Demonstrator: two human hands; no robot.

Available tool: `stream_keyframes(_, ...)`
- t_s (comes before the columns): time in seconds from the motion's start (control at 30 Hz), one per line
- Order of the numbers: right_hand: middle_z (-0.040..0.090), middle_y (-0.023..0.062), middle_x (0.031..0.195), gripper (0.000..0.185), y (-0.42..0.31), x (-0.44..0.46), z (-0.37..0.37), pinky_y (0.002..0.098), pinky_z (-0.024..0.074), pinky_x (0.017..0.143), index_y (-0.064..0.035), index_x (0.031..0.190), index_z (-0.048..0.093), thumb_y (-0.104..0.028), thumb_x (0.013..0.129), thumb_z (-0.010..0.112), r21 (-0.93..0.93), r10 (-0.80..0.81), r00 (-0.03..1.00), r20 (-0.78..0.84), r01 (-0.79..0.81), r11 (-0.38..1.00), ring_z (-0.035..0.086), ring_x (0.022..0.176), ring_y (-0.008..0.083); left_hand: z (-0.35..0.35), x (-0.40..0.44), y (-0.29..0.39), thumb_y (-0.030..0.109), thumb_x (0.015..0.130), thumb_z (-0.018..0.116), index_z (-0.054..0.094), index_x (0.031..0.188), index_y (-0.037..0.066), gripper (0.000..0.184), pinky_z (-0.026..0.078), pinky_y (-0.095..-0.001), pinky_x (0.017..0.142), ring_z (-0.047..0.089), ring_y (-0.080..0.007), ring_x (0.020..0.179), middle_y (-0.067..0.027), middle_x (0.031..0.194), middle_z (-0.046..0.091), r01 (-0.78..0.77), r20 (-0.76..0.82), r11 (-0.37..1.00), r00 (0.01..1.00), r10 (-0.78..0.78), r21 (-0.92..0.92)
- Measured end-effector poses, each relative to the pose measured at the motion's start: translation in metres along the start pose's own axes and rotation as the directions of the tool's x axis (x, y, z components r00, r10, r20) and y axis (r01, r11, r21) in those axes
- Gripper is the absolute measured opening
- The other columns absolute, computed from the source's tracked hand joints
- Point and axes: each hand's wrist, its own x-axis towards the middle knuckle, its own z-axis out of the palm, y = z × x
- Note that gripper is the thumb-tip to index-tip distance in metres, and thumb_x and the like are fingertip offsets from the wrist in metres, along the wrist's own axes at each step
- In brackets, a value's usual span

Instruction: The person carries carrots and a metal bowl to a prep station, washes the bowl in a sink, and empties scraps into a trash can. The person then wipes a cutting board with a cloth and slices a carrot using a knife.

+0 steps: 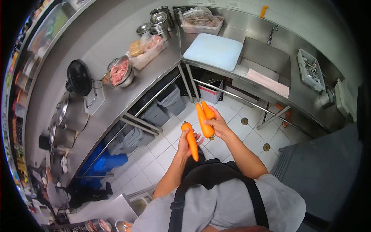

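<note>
Head view: the left grip [183, 145] curls around 1 carrot [190, 140], and the right grip [219, 124] clasps 2 carrots [202, 121] together. All 3 are above the floor [154, 173], apart from the bench [136, 89].

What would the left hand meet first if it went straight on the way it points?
Most likely the two carrots held in the right hand, which lie ahead of the left hand in this view; depth is unclear, so it might pass under them.

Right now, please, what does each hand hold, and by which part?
Left hand: one carrot, near its thick end. Right hand: two carrots, thumb over one's middle.
</note>
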Motion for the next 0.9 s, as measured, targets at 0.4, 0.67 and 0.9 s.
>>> stream_keyframes(0.4, 0.052, 0.0111, 0.149, 0.058, -0.062, 0.234, 0.043, 0.03, 0.0462, 0.105, -0.0064, 0.148, 0.05, -0.007, 0.094, 0.071, -0.58, -0.289, 0.957, 0.009, 0.241, 0.778, 0.051, 0.133, 0.018, 0.064, 0.225, 0.166, 0.011, 0.09, 0.075, 0.051, 0.134, 0.012, 0.05, 0.058, -0.0365, 0.074, 0.067, -0.0202, 0.104, -0.0069, 0.118, 0.065, -0.101, 0.334, 0.977, 0.942, 0.034, 0.185)
stream_keyframes(0.67, 0.057, 0.0137, 0.137, 0.054, -0.07, 0.472, 0.087, 0.0319, 0.0439, 0.108, -0.0088, 0.151, 0.048, -0.013, 0.099, 0.064, -0.733, -0.161, 0.987, 0.021, 0.125, 0.668, 0.054, 0.124, 0.0196, 0.086, 0.38, 0.377, 0.014, 0.09, 0.074, 0.055, 0.13, 0.006, 0.045, 0.062, -0.0329, 0.065, 0.07, -0.0184, 0.092, -0.0083, 0.113, 0.069, -0.159, 0.205, 0.856, 0.977, 0.064, 0.493)
stream_keyframes(0.9, 0.046, 0.0325, 0.148, 0.054, -0.06, 0.536, 0.08, 0.0442, 0.0368, 0.115, -0.0124, 0.144, 0.056, -0.019, 0.092, 0.069, -0.967, -0.138, 0.967, 0.215, 0.231, 0.112, 0.045, 0.139, 0.0435, 0.105, 0.513, 0.423, 0.063, 0.079, 0.075, 0.017, 0.163, 0.01, 0.115, 0.04, -0.0549, 0.109, 0.045, -0.0415, 0.135, -0.0303, 0.153, 0.032, -0.05, 0.058, -0.029, 0.842, 0.536, 0.998)
